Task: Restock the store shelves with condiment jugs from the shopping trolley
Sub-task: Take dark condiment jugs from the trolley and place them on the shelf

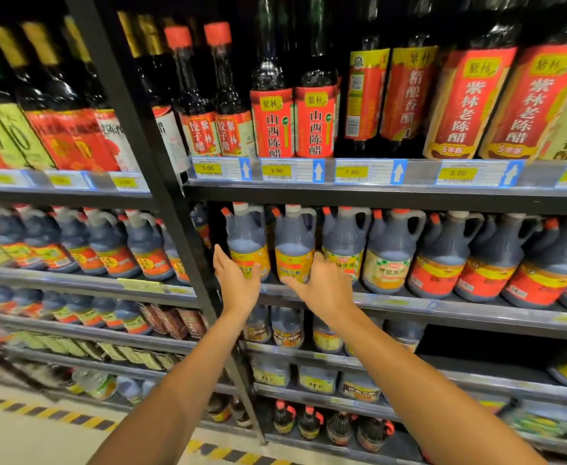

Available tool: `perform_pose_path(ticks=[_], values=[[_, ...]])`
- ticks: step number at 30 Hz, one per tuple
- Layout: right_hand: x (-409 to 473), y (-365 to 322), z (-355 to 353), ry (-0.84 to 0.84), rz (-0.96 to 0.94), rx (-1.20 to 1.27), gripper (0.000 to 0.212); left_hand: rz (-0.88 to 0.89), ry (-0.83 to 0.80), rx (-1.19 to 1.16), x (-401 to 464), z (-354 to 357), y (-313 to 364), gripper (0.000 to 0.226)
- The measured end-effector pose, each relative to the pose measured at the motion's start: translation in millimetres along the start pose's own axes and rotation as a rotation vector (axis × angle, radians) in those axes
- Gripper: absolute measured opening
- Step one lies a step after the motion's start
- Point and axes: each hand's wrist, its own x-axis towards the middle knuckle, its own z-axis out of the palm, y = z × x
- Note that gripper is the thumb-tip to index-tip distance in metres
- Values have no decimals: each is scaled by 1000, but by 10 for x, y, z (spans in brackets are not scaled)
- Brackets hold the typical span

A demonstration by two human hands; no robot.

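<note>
Two dark condiment jugs with yellow labels stand side by side at the left end of the middle shelf [443, 308]. The left jug [247, 241] has a white cap. My left hand [236, 278] is held open in front of it, palm turned right, fingers straight. The second jug [294, 243] stands just right of it. My right hand [322, 285] rests against its lower front and right side, fingers spread. No trolley is in view.
More handled jugs [436, 256] with red labels fill the shelf to the right. Tall vinegar bottles [312, 105] stand on the shelf above. A black upright post [161, 182] divides the shelving units. Lower shelves hold smaller jugs and packets. Yellow-black hazard tape [74, 419] marks the floor.
</note>
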Motion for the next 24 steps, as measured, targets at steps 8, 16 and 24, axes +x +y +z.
perform_pose_path(ticks=[8, 16, 24], values=[[121, -58, 146, -7, 98, -71, 52, 39, -21, -33, 202, 5, -244, 79], [-34, -63, 127, -30, 116, 93, 54, 71, -44, -16, 12, -56, -147, 94], [-708, 776, -787, 137, 122, 139, 56, 619, -154, -86, -703, 37, 195, 67]])
